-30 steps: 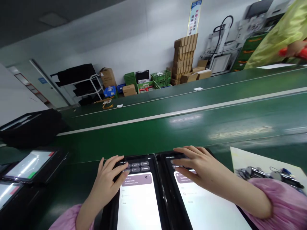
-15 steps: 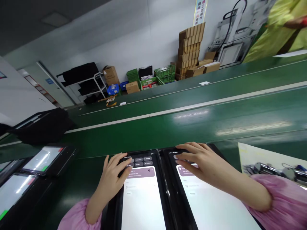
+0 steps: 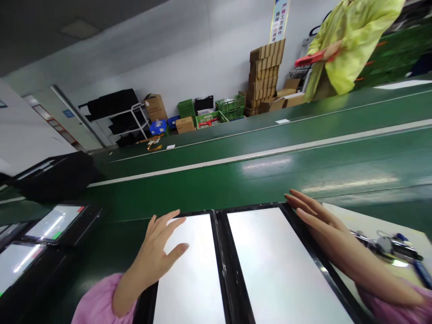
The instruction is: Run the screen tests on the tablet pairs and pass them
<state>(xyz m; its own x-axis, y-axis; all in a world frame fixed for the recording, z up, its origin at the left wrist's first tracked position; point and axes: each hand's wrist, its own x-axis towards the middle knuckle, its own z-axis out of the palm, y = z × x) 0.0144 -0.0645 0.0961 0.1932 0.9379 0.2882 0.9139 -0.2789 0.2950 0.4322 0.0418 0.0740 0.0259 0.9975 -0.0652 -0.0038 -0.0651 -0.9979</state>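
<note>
Two black-framed tablets lie side by side before me, both with plain white lit screens. Over the upper left part of the left tablet (image 3: 192, 270) is my left hand (image 3: 157, 247), its fingers spread and thumb apart; whether it touches the glass I cannot tell. My right hand (image 3: 320, 225) is at the upper right edge of the right tablet (image 3: 280, 265), fingers stretched out and holding nothing. Beyond that hand, a pale sheet (image 3: 351, 220) carries shiny metal tools that I cannot name exactly.
More tablets (image 3: 59, 222) with red and green screen corners lie at the left. A black cloth-like heap (image 3: 57, 175) sits behind them. Across the green bench (image 3: 202, 184) stand stacked cartons (image 3: 265, 76) and green crates (image 3: 231, 105). A person in yellow (image 3: 351, 49) holds something red.
Both screens went from a menu panel to plain white. My right hand moved right, off the right screen to its edge. The person in yellow came further left into view.
</note>
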